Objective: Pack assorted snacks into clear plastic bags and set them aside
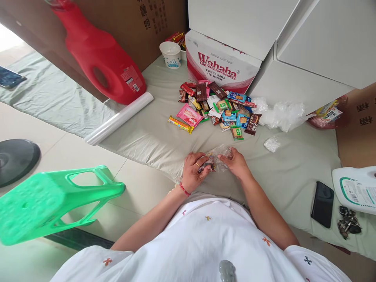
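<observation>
My left hand (193, 169) is closed round a small bundle of dark-wrapped snacks (209, 162), mostly hidden by the fingers. Clear plastic wrap (221, 154) runs from that bundle to my right hand (237, 163), which pinches its other side between thumb and fingers. Just beyond both hands lies a loose pile of packaged snacks (223, 105) in brown, pink, blue and green wrappers. A yellow snack bar (180, 124) and a pink packet (190, 114) lie at the near left of the pile.
Crumpled clear plastic (289, 115) and a smaller wad (272, 144) lie right of the pile. Behind stand a Wahaha carton (220, 66) and a paper cup (171, 55). Left are a film roll (120, 117), red jug (102, 58) and green stool (58, 199); right, a phone (322, 204) and keys (348, 222).
</observation>
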Available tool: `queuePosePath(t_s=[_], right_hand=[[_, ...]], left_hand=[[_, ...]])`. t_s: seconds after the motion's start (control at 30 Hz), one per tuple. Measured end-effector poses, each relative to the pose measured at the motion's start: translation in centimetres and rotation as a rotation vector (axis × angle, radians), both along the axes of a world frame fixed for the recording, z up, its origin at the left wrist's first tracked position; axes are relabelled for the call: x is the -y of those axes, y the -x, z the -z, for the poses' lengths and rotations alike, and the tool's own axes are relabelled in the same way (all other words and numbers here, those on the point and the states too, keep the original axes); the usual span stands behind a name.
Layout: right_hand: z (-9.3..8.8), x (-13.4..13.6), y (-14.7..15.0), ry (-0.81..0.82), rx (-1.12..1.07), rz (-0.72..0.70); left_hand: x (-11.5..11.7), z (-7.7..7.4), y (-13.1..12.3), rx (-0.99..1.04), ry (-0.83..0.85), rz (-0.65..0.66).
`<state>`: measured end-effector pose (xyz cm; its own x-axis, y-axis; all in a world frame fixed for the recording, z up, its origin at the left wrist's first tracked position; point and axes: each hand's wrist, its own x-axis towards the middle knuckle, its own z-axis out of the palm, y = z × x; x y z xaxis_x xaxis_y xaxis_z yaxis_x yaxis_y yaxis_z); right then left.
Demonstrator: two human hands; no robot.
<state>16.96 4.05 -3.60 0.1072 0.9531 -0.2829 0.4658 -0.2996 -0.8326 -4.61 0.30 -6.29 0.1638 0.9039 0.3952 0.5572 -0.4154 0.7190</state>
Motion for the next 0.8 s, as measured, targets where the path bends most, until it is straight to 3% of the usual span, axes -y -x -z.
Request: queuePosePath(t_s=[0.13,0.23,0.4,0.5,0.6,0.7,0.8], right_hand=[[-1.0,-1.0,1.4,-0.009,-0.262,0.076],[-3.0,-0.9,2.0,-0.156,-0.22,0.114],[-5.5,1.9,6.1,-0.323,0.076,-0.188],[-5.2,3.6,8.5,-0.461,0.333,-0.362],[-4.9,4.4,9.2,-0.481,0.583,-0.495],[-5.2,4.7,8.8,-0.481,0.693,-0.613],[-5.3,5.0,8.3,-0.471,0.699,-0.657]], left_hand=[[0.0,-0.2,-0.2,-0.016,0.025,-0.004],[-0.1,-0.2,-0.5,-0.02,0.01,-0.02],[0.3,0.4,-1.3,0.021,-0.004,-0.083],[0.9,0.9,-1.8,0.104,0.088,-0.159],[1.2,1.1,-2.0,0.187,0.159,-0.184],[1.0,0.7,-1.1,0.261,0.181,-0.105],[0.8,-0.3,0.8,0.4,0.272,0.13]])
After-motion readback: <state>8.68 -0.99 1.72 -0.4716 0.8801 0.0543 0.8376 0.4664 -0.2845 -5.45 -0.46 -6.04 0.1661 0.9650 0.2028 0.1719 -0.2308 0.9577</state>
